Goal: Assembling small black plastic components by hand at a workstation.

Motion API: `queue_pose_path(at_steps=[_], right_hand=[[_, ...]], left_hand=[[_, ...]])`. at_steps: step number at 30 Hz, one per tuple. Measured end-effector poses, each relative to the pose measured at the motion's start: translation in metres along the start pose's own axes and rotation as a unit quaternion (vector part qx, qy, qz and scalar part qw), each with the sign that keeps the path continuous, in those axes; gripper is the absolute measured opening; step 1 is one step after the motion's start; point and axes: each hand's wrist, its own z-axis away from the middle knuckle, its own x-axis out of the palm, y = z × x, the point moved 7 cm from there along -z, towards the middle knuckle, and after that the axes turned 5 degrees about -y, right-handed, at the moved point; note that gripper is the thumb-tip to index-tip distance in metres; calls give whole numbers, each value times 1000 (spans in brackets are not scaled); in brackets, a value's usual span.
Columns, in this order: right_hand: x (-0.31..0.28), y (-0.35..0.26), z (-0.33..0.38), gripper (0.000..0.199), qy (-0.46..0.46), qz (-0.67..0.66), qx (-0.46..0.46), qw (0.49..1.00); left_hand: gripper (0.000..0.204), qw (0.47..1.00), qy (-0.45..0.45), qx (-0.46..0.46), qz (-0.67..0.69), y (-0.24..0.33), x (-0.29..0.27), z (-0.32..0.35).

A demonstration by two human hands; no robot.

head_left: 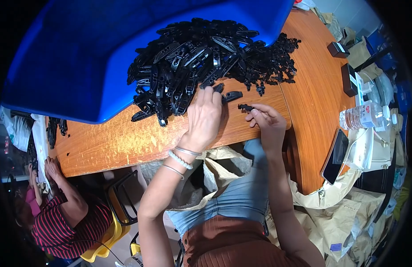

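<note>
A heap of long, glossy black plastic parts (175, 58) lies on the wooden table, spilling from the mouth of a tipped blue bin (103, 84). At the heap's near edge, my left hand (205, 115) has its fingers bent together on a long black plastic part, mostly hidden by them. One more long black part (232, 95) lies just right of those fingers. My right hand (270, 127) pinches a small black plastic clip (245, 107) between thumb and forefinger, above the table's front edge. Similar small black clips (277, 60) form a pile at the heap's right side.
An open paper sack (215, 173) sits at my lap under the table edge. On the right, the table (310, 111) holds a water bottle (359, 116), a phone (335, 155) and black boxes (348, 80). A person in a striped top (72, 227) sits at left.
</note>
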Motion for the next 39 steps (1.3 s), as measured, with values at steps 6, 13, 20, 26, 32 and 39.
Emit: queue_pose_path(at_steps=[6, 13, 20, 26, 32, 39], right_hand=[[-4, -7, -1, 14, 14, 20, -46, 999], [10, -30, -1, 10, -24, 215, -146, 965], [16, -46, 11, 13, -34, 305, -241, 921], [31, -57, 20, 23, -78, 314, -222, 920], [47, -16, 28, 22, -192, 24, 56, 980], [76, -20, 46, 16, -383, 134, 9, 914]], left_hand=[[14, 997, -23, 47, 61, 15, -7, 14], [15, 971, 13, 27, 237, 13, -15, 8], [20, 775, -119, -201, 588, 7, 6, 31], [18, 738, -96, -237, 625, 3, -2, 35], [15, 785, -86, -224, 572, 2, -24, 47], [17, 810, -210, -215, 504, -16, -59, 96]])
